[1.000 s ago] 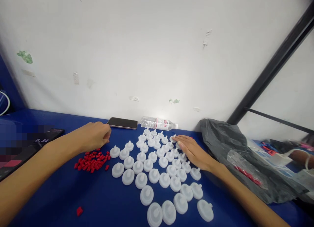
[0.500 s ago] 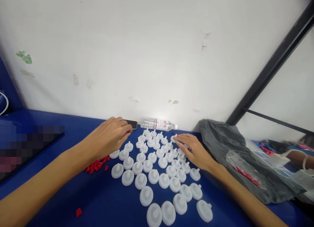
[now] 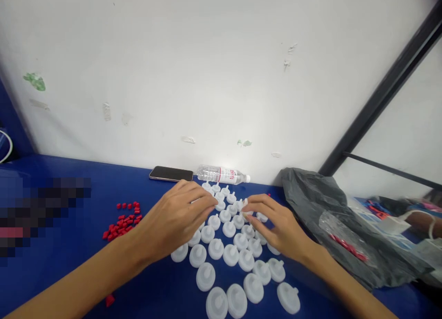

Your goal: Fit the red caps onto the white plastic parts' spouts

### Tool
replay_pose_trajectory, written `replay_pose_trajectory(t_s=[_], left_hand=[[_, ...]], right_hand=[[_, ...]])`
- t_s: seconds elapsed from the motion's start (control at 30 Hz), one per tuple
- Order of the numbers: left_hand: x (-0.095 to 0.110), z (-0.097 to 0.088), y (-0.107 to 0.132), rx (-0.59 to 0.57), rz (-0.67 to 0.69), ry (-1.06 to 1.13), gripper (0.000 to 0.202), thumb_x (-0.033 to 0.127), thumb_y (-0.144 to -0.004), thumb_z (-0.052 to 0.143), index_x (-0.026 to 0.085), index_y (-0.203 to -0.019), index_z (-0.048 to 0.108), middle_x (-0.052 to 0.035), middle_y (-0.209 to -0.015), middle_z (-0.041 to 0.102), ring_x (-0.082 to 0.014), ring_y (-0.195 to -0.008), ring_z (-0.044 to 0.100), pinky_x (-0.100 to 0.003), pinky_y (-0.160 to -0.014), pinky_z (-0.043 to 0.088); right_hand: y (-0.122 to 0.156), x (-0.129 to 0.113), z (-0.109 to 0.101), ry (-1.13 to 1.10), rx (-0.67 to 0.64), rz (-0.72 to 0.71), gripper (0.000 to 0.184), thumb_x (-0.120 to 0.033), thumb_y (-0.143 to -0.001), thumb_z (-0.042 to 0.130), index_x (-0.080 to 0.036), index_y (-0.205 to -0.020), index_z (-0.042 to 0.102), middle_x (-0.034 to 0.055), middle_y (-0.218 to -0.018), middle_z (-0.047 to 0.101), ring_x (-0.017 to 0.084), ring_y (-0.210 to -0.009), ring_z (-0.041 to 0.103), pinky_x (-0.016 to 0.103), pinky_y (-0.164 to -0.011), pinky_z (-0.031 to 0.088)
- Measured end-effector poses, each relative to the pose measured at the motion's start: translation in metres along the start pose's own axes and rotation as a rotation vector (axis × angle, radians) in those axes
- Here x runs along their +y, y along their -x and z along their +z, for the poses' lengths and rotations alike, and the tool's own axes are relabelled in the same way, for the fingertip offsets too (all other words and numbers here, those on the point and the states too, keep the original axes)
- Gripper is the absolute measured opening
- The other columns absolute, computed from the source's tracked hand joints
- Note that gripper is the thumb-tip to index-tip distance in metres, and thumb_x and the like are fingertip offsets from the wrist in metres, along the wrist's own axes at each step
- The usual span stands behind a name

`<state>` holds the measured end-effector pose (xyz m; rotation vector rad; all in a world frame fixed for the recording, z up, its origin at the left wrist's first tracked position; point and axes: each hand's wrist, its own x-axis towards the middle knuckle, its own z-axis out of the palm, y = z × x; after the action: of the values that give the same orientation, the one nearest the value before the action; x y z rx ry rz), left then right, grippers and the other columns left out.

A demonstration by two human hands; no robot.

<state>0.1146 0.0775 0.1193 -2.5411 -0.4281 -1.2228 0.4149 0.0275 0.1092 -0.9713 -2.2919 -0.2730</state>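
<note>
Many white round plastic discs with a short stem (image 3: 230, 255) are spread over the blue table. My right hand (image 3: 281, 224) is at the right side of the group, its thumb and fingers closed on one white stemmed disc, mostly covered by the fingertips. My left hand (image 3: 181, 217) reaches over the upper left of the discs with its fingers pressed together. Whatever is between those fingertips is hidden. To the left of that hand lies a loose pile of small red plastic pieces (image 3: 120, 227). A single red piece (image 3: 109, 300) sits nearer, beside my left forearm.
A phone (image 3: 171, 173) and a clear plastic bottle (image 3: 221, 174) lie along the white wall. On the right, a dark plastic bag (image 3: 304, 194) carries a small clear bag of red pieces (image 3: 347, 245). A blurred-out object (image 3: 44, 208) is at far left.
My left hand has moved right and nearer, from in front of the phone to above the discs, uncovering the phone and red pile. My right hand has drawn slightly nearer, with its fingers closed together.
</note>
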Motion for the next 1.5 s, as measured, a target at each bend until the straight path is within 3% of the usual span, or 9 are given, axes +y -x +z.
replay_pose_trajectory(t_s=[0.17,0.3,0.53,0.87,1.5], left_hand=[[0.024,0.008,0.000,0.023,-0.022,0.149,0.011,0.010,-0.106,0.060,0.017,-0.112,0.066,0.0001,-0.100,0.078,-0.0150,-0.094,0.071,-0.033,-0.088,0.050],[0.035,0.012,0.001,0.011,-0.027,0.224,0.013,0.009,-0.107,0.058,0.017,-0.113,0.067,0.0009,-0.099,0.078,-0.0139,-0.094,0.072,-0.031,-0.089,0.051],[0.040,0.009,-0.001,0.006,-0.085,0.265,0.015,0.009,-0.107,0.058,0.019,-0.112,0.067,0.0016,-0.103,0.079,-0.0124,-0.097,0.073,-0.029,-0.095,0.052],[0.039,0.009,0.001,0.037,-0.165,0.259,0.016,0.010,-0.106,0.061,0.022,-0.112,0.069,0.0039,-0.104,0.080,-0.0117,-0.093,0.077,-0.030,-0.090,0.053],[0.045,0.011,0.001,0.044,-0.146,0.345,0.015,0.011,-0.107,0.059,0.022,-0.113,0.068,0.0032,-0.102,0.081,-0.0117,-0.090,0.078,-0.027,-0.083,0.058]], right_hand=[[-0.003,-0.031,-0.003,-0.035,-0.089,-0.163,0.010,-0.021,-0.113,0.056,-0.021,-0.118,0.065,0.0097,-0.120,0.077,0.021,-0.110,0.076,0.036,-0.095,0.061],[-0.002,-0.041,0.000,-0.062,-0.058,-0.250,0.005,-0.019,-0.112,0.057,-0.019,-0.112,0.062,0.0105,-0.119,0.078,0.021,-0.107,0.076,0.036,-0.092,0.059],[0.000,-0.036,0.003,-0.091,0.004,-0.182,0.003,-0.019,-0.110,0.061,-0.020,-0.108,0.061,0.0109,-0.121,0.076,0.019,-0.107,0.075,0.032,-0.093,0.060],[0.003,-0.033,0.004,-0.092,0.016,-0.172,0.006,-0.016,-0.108,0.064,-0.021,-0.111,0.062,0.0116,-0.124,0.076,0.021,-0.108,0.076,0.034,-0.091,0.063],[0.006,-0.035,0.007,-0.092,0.002,-0.170,0.005,-0.018,-0.108,0.064,-0.021,-0.111,0.063,0.0116,-0.123,0.076,0.021,-0.104,0.076,0.035,-0.089,0.064]])
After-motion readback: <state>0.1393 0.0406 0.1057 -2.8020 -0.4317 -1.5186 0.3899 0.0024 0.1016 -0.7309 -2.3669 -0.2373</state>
